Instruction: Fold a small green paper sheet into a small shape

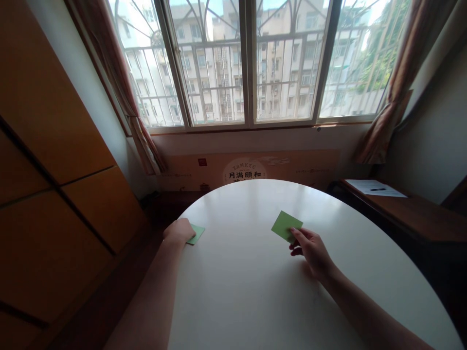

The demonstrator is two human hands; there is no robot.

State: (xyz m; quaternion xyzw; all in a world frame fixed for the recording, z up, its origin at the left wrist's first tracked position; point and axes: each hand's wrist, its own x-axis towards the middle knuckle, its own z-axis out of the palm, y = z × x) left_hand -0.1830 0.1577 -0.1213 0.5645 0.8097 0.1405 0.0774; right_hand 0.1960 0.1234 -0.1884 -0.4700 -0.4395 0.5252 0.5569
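Observation:
My right hand (310,245) is raised over the right half of the white round table (233,291). Between thumb and fingers it pinches a square sheet of green paper (283,224) by its lower right corner. At the table's left edge, my left hand (178,230) is closed over another piece of green paper (197,234), whose right part sticks out from under the fingers. Most of the left fingers are hidden behind the back of the hand, and whether that paper is one sheet or a small stack cannot be made out.
A brown side table (397,214) on the right bears a white sheet (375,188) with a dark pen on it. Wooden cabinets (54,243) stand on the left. Beyond the table are a printed panel (310,165), a barred window and tied curtains (379,126).

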